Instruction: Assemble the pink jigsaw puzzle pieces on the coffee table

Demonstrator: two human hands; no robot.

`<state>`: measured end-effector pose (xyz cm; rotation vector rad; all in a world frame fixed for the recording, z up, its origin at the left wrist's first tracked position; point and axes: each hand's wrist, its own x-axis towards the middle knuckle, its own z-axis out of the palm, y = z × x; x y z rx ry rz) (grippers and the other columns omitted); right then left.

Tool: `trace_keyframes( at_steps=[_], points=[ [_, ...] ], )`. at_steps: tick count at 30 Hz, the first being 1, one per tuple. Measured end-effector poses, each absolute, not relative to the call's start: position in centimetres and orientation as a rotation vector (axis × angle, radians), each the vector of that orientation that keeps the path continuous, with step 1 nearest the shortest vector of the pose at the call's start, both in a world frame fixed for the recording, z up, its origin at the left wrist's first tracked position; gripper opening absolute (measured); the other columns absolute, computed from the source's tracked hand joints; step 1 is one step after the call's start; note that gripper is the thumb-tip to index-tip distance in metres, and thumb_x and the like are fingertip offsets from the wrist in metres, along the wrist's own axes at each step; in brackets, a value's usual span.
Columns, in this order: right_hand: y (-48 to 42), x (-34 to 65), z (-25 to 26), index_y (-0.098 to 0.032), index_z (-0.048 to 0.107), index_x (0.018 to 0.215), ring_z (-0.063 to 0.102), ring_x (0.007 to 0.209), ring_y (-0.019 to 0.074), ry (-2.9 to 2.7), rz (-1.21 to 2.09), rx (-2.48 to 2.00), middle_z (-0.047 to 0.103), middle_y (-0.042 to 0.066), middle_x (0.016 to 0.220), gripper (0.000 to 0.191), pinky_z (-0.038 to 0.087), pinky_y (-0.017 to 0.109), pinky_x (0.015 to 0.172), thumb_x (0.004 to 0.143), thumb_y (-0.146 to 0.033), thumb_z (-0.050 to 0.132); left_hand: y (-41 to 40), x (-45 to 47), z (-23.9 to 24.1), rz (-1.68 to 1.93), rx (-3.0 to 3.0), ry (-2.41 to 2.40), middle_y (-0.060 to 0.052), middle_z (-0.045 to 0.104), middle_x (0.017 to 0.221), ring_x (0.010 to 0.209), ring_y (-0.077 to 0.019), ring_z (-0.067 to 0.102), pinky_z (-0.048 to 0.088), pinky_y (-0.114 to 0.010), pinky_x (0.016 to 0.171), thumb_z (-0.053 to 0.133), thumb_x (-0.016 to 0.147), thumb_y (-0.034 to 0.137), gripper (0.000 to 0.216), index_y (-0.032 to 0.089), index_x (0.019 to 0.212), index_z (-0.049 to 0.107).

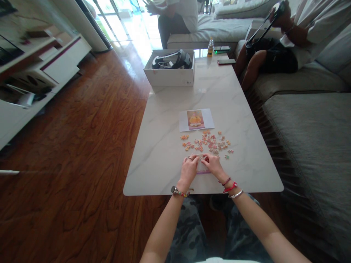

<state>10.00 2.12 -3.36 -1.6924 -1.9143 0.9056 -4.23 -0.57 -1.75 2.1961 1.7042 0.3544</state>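
Observation:
My left hand (189, 168) and my right hand (213, 164) meet over the near part of the white table, fingertips almost touching. Both are closed in a pinch at a small pale jigsaw puzzle piece (201, 158); its outline is partly covered by the fingers. Below and between the hands lies a strip of joined puzzle with a purple edge (203, 172), largely hidden. Just beyond the fingers, several loose puzzle pieces (212, 142) in pink, orange and cream are scattered. A printed sheet (208, 117) with a picture of a yellow figure lies behind them.
The marbled table (161, 153) carries an open white box (170, 79) holding a dark device. Beyond are a small bottle (210, 48) and a phone (226, 62). One person sits on the sofa (309, 113) at right, another at the back. A low cabinet (63, 54) stands left.

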Motion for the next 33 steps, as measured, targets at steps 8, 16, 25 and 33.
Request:
trace_keyframes(
  at_steps=[8, 16, 25, 33],
  points=[
    [2.1, 10.7, -3.2, -0.016, 0.061, 0.088, 0.058, 0.061, 0.0145, -1.995, 0.828, -1.698, 0.063, 0.003, 0.066, 0.018, 0.043, 0.025, 0.061, 0.072, -0.021, 0.059, -0.8, -4.4, -1.6, 0.306, 2.181, 1.683, -0.006, 0.051, 0.122, 0.116, -0.0183, 0.043, 0.027, -0.042, 0.100, 0.036, 0.083, 0.012, 0.036, 0.025, 0.113, 0.051],
    [3.3, 13.3, -3.0, -0.015, 0.059, 0.083, 0.056, 0.064, 0.0137, -1.990, 0.758, -1.728, 0.060, 0.002, 0.069, 0.016, 0.043, 0.025, 0.063, 0.068, -0.018, 0.062, -0.7, -4.1, -1.3, 0.294, 2.189, 1.695, -0.006, 0.051, 0.120, 0.115, -0.0184, 0.043, 0.026, -0.044, 0.100, 0.035, 0.083, 0.010, 0.036, 0.025, 0.111, 0.051],
    [3.7, 12.9, -3.2, -0.017, 0.060, 0.085, 0.055, 0.079, 0.0154, -2.164, 0.682, -1.630, 0.057, 0.004, 0.084, 0.015, 0.042, 0.027, 0.072, 0.071, -0.021, 0.063, -0.9, -4.7, -1.8, 0.303, 2.209, 1.666, -0.005, 0.051, 0.121, 0.117, -0.0179, 0.042, 0.025, -0.045, 0.101, 0.034, 0.084, 0.011, 0.034, 0.025, 0.110, 0.051],
    [3.2, 12.4, -3.3, -0.018, 0.060, 0.089, 0.055, 0.083, 0.0182, -2.102, 0.601, -1.654, 0.057, 0.006, 0.087, 0.018, 0.041, 0.030, 0.075, 0.072, -0.023, 0.062, -0.9, -4.4, -1.5, 0.281, 2.221, 1.688, -0.006, 0.051, 0.121, 0.117, -0.0182, 0.041, 0.026, -0.045, 0.101, 0.034, 0.082, 0.008, 0.036, 0.024, 0.110, 0.050]
  ],
)
